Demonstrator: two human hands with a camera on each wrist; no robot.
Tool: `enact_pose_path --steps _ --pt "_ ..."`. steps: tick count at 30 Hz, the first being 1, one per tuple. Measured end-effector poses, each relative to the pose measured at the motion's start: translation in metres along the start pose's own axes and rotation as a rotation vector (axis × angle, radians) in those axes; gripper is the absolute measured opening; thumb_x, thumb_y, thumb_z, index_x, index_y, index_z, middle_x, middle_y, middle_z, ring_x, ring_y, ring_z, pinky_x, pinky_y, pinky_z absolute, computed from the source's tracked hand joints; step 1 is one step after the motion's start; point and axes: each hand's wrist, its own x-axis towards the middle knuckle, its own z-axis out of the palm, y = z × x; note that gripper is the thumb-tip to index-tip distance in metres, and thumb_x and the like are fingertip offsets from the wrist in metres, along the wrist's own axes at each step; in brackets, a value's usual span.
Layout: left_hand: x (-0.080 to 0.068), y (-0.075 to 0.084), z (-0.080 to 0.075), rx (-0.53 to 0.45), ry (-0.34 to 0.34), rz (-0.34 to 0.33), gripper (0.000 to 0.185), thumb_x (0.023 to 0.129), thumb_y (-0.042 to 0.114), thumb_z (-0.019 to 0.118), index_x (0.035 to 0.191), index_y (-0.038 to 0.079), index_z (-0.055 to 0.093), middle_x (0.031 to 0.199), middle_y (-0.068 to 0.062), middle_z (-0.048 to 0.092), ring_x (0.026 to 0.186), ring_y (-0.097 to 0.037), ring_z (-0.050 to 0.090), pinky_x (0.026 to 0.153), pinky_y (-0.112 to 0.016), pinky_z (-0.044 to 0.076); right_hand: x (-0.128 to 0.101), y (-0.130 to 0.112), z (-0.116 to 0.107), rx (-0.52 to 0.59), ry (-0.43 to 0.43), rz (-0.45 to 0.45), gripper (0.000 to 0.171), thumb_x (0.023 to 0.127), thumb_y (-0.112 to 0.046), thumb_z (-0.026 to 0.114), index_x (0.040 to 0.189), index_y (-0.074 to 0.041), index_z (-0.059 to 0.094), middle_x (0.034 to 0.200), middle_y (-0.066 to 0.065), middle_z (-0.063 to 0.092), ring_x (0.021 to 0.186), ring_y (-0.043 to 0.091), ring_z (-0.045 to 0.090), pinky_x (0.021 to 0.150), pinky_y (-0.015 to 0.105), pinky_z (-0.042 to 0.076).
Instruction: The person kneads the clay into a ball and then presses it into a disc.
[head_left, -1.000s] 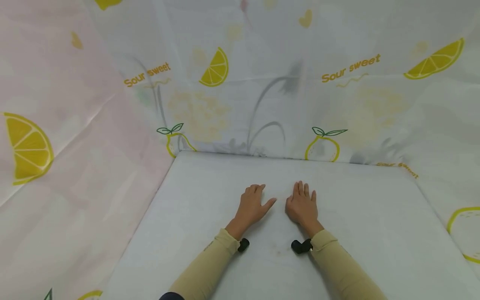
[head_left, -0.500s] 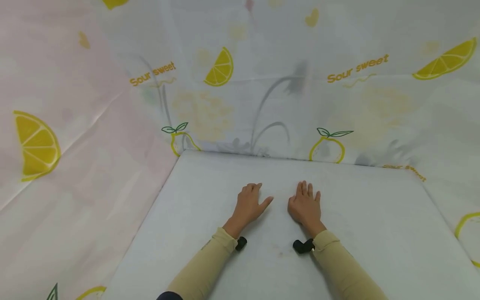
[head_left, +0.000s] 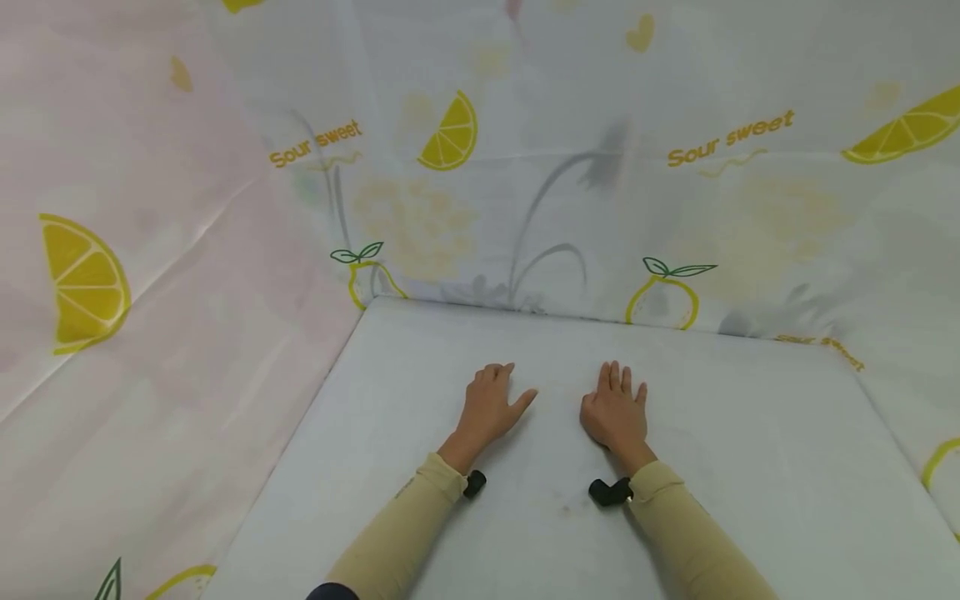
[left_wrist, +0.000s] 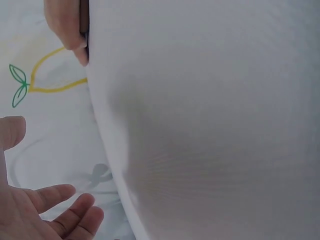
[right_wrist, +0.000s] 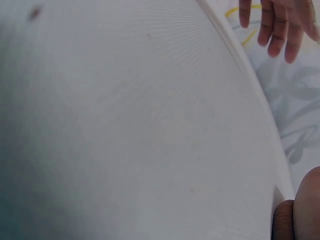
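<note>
My left hand (head_left: pixel 489 407) lies palm down on the white tabletop (head_left: pixel 750 467), fingers straight and thumb spread to the right. A short gap away, my right hand (head_left: pixel 617 410) rests flat as well, its fingers pointing to the back wall. Neither hand holds anything. Both arms wear beige sleeves (head_left: pixel 405 533), each with a small black wrist camera mount (head_left: pixel 609 492). The left wrist view shows left-hand fingers (left_wrist: pixel 60 210) at the bottom left over the white surface; the right wrist view shows fingers (right_wrist: pixel 275 25) at the top right.
A lemon-print sheet with "Sour sweet" lettering (head_left: pixel 727 137) covers the back wall and the left wall (head_left: pixel 135 333), closing in the tabletop on both sides. The table's right edge (head_left: pixel 892 433) meets more of the printed sheet.
Both hands stay flat on the table; the left has drawn slightly leftward, widening the gap between the hands. The head view has drifted a little.
</note>
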Motion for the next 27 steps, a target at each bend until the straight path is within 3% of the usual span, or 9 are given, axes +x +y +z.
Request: enact_pose_path --steps 7,27 --pt "0.002 -0.006 -0.004 0.008 -0.01 -0.011 0.069 0.101 0.053 0.057 0.147 0.002 0.048 0.14 -0.019 0.05 0.129 -0.035 0.047 0.108 -0.051 0.04 0.001 -0.001 -0.004 -0.008 0.003 0.002 0.067 0.102 -0.023 0.027 0.158 0.01 0.013 0.166 0.028 0.01 0.153 0.045 0.002 0.117 0.067 -0.002" --pt "-0.003 -0.025 -0.014 0.036 0.043 -0.042 0.069 0.101 0.052 0.058 0.146 0.001 0.05 0.138 -0.02 0.052 0.127 -0.036 0.048 0.105 -0.052 0.042 0.005 -0.004 -0.001 -0.002 -0.008 0.006 0.067 0.102 -0.022 0.026 0.16 0.007 0.012 0.166 0.028 0.008 0.153 0.046 -0.001 0.117 0.068 -0.004"
